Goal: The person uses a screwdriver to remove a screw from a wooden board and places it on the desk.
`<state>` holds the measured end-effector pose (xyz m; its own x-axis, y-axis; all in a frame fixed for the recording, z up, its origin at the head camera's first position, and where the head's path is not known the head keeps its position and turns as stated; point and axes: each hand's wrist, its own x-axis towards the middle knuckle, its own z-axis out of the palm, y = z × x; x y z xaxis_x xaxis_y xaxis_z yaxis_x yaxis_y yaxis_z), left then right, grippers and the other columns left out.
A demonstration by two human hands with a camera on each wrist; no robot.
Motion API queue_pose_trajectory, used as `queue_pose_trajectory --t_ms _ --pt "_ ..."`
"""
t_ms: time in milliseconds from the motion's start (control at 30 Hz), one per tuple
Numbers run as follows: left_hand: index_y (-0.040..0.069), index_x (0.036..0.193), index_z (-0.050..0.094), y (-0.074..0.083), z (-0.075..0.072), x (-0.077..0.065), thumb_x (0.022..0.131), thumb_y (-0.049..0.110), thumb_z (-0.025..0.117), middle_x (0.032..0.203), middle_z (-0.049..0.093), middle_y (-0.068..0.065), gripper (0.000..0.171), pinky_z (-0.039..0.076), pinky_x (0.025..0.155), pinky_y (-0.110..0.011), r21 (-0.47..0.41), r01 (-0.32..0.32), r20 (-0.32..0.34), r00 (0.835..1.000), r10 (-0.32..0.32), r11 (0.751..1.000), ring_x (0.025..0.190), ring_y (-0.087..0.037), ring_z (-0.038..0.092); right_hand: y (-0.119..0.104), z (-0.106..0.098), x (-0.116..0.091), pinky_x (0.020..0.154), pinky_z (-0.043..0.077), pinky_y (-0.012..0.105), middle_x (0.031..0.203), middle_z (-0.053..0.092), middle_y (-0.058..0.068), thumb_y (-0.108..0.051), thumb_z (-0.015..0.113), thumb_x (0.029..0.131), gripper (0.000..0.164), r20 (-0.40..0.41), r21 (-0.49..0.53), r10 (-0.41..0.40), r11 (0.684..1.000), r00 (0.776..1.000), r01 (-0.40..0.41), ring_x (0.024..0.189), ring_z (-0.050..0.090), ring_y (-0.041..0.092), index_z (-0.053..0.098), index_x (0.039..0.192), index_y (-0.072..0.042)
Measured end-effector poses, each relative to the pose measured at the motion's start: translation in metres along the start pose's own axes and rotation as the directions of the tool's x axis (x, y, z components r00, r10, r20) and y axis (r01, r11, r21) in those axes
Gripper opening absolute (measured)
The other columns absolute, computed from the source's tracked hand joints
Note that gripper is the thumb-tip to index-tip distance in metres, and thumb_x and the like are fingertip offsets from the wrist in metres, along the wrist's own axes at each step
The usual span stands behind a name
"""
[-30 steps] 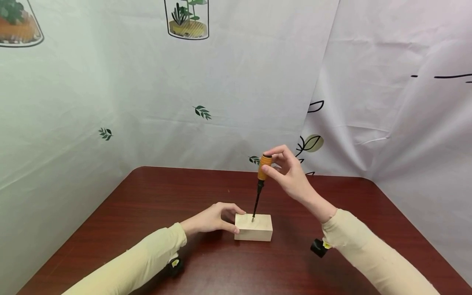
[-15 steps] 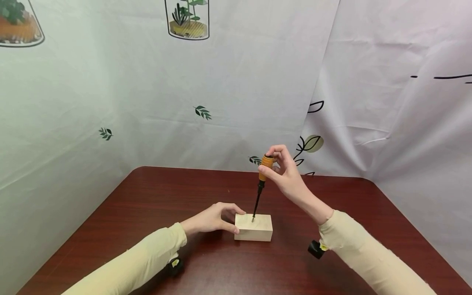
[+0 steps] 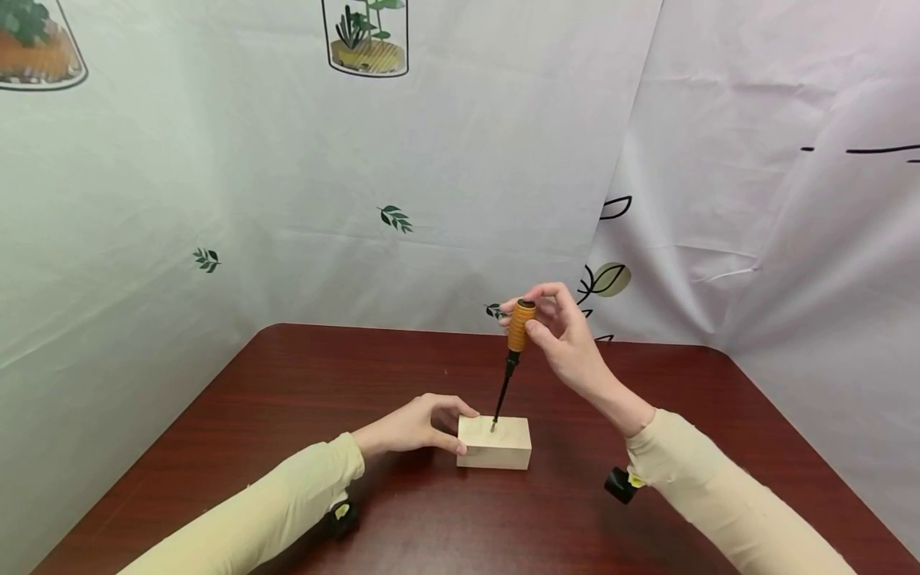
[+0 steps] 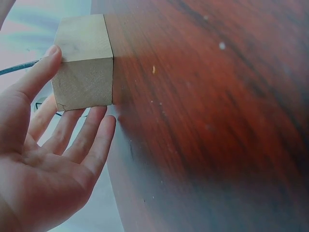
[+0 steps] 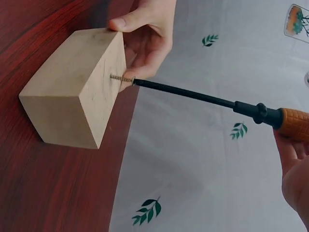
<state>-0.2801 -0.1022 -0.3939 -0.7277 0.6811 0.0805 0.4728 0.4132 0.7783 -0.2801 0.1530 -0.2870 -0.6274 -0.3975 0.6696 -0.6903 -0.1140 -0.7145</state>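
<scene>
By the left hand (image 3: 413, 423), one end of a pale wooden block (image 3: 496, 458) is gripped, with the thumb pressed to the side nearer the wearer and the fingers set along the opposite side; a gap is left between the palm and the block's end face. By the right hand (image 3: 571, 343), raised above the block, the orange handle (image 3: 519, 334) of a screwdriver (image 3: 511, 366) is pinched between thumb and fingers, an upper finger being rested near the dark butt.

The block is laid on the reddish-brown tabletop (image 3: 460, 527), just beyond the left fingertips and below the right hand. In its upper face a threaded screw (image 5: 121, 78) is held upright, partly sunk, with part of its thread exposed. The screwdriver's dark shaft is slanted down from the right hand to the screw's head; how its tip is seated there cannot be made out.

Both forearms are covered by pale yellow sleeves (image 3: 726, 487), and a small black device (image 3: 620, 485) is carried beneath each wrist. Beyond both hands, a whitish cloth (image 3: 489, 160) is hung behind the table, printed with green leaf sprigs (image 3: 394, 219) and, higher up, planted jars (image 3: 367, 44).
</scene>
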Motion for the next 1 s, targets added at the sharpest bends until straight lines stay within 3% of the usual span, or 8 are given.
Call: queue_pose_trajectory --t_ms 100,200,333,433,667,767,1000 --pt "0.015 0.123 0.066 0.0 -0.0001 0.0 0.081 0.022 0.083 0.119 0.07 -0.006 0.046 0.054 0.093 -0.036 -0.002 0.001 0.001 1.0 -0.001 1.0 0.101 -0.015 0.07 0.0014 -0.0021 0.0006 0.093 0.056 0.033 0.12 0.066 0.009 0.004 0.045 0.1 0.02 0.019 0.026 -0.002 1.0 1.0 0.001 0.109 0.069 0.022 0.039 0.118 -0.001" --pt "0.015 0.124 0.066 -0.0003 0.0 0.0 0.081 0.022 0.082 0.119 0.07 -0.005 0.046 0.054 0.093 -0.036 -0.001 0.003 0.003 1.0 -0.003 1.0 0.101 -0.015 0.07 -0.0003 -0.0022 0.0012 0.089 0.056 0.028 0.119 0.064 0.002 0.003 0.049 0.097 0.023 -0.02 -0.064 0.034 0.997 0.999 -0.036 0.11 0.066 0.016 0.041 0.118 -0.001" --pt "0.015 0.124 0.066 -0.0008 0.0 0.0004 0.081 0.022 0.082 0.12 0.07 -0.006 0.046 0.054 0.093 -0.037 -0.001 0.001 0.006 1.0 -0.001 1.0 0.101 -0.015 0.07 -0.0035 -0.0004 0.0023 0.076 0.054 0.023 0.106 0.057 -0.001 -0.002 0.061 0.094 0.032 -0.084 -0.185 0.097 0.977 0.992 -0.111 0.098 0.061 0.012 0.042 0.119 -0.002" --pt "0.015 0.123 0.066 -0.0013 -0.0001 0.0008 0.081 0.022 0.082 0.12 0.07 -0.006 0.046 0.054 0.093 -0.037 -0.002 0.0 0.007 1.0 0.0 1.0 0.101 -0.015 0.07 -0.0045 -0.0005 0.0031 0.07 0.053 0.023 0.099 0.055 0.001 -0.004 0.067 0.092 0.038 -0.104 -0.192 0.125 0.971 0.987 -0.143 0.09 0.061 0.011 0.041 0.119 -0.004" --pt "0.015 0.123 0.066 -0.0022 -0.0003 0.0014 0.081 0.022 0.082 0.12 0.069 -0.006 0.046 0.054 0.093 -0.037 -0.006 -0.005 0.007 1.0 0.005 1.0 0.101 -0.015 0.07 -0.0047 -0.0037 0.0035 0.076 0.056 0.025 0.099 0.057 0.002 0.0 0.069 0.09 0.038 -0.095 -0.177 0.114 0.976 0.989 -0.13 0.09 0.063 0.012 0.042 0.116 -0.002" --pt "0.015 0.123 0.066 -0.0021 -0.0005 0.0011 0.081 0.022 0.082 0.122 0.069 -0.006 0.046 0.054 0.093 -0.037 -0.006 -0.004 0.007 1.0 0.004 1.0 0.101 -0.015 0.07 -0.0038 -0.0051 0.0028 0.081 0.056 0.025 0.103 0.06 0.001 0.001 0.066 0.091 0.035 -0.08 -0.169 0.097 0.98 0.992 -0.109 0.095 0.065 0.011 0.042 0.118 0.0" --pt "0.016 0.123 0.067 -0.0002 -0.0002 0.0007 0.081 0.022 0.083 0.119 0.069 -0.005 0.046 0.054 0.093 -0.036 -0.004 0.005 0.007 1.0 -0.005 1.0 0.101 -0.014 0.069 -0.0003 -0.0074 0.0025 0.089 0.056 0.03 0.118 0.065 0.003 0.006 0.038 0.099 0.027 -0.012 -0.03 0.121 0.992 0.993 -0.122 0.111 0.067 0.023 0.038 0.124 -0.005"
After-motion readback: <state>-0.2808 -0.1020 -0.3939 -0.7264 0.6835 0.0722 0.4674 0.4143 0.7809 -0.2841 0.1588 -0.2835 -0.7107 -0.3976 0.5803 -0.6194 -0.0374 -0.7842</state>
